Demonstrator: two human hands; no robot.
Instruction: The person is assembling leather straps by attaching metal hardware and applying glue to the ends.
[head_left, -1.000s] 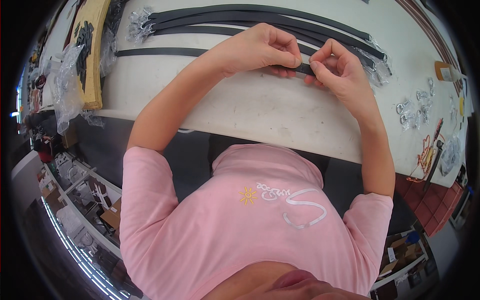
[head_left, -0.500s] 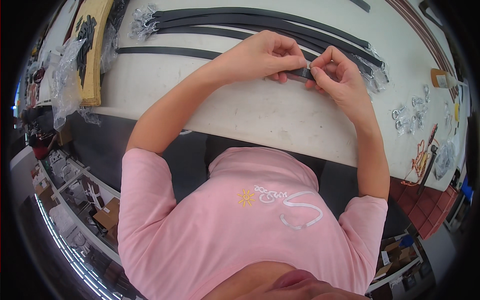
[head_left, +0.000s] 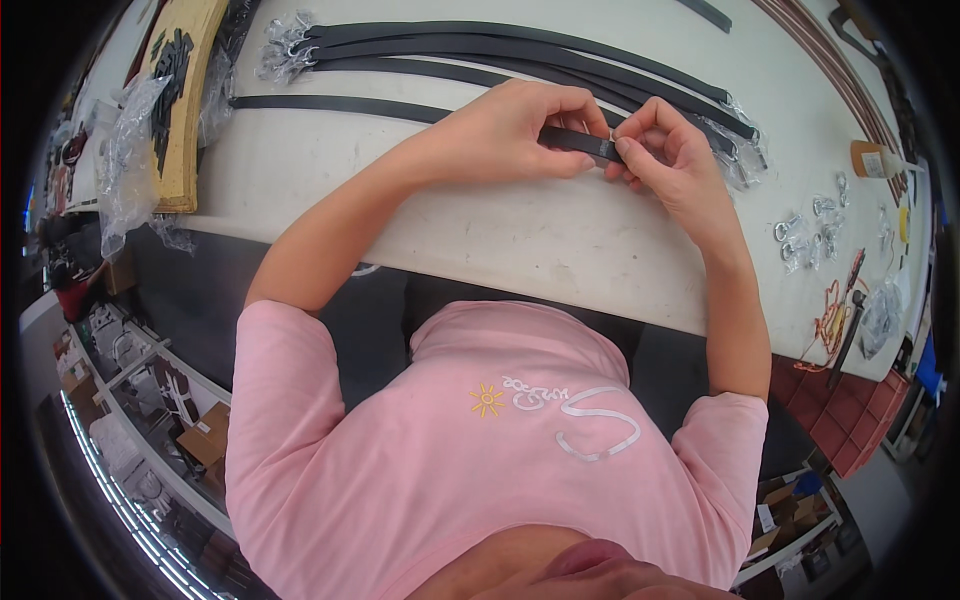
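Near the twelve o'clock edge of the white counter, both hands met over one black strap. Her left hand closed around the strap's end, fingers curled on top. At three o'clock from it, the right hand pinched the same end between thumb and fingertips. More black straps lay just beyond, with wrapped metal buckles farther right.

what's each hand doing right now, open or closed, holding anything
Left hand: closed, pinching the black strap near its end.
Right hand: closed, fingertips pinching the same strap end.
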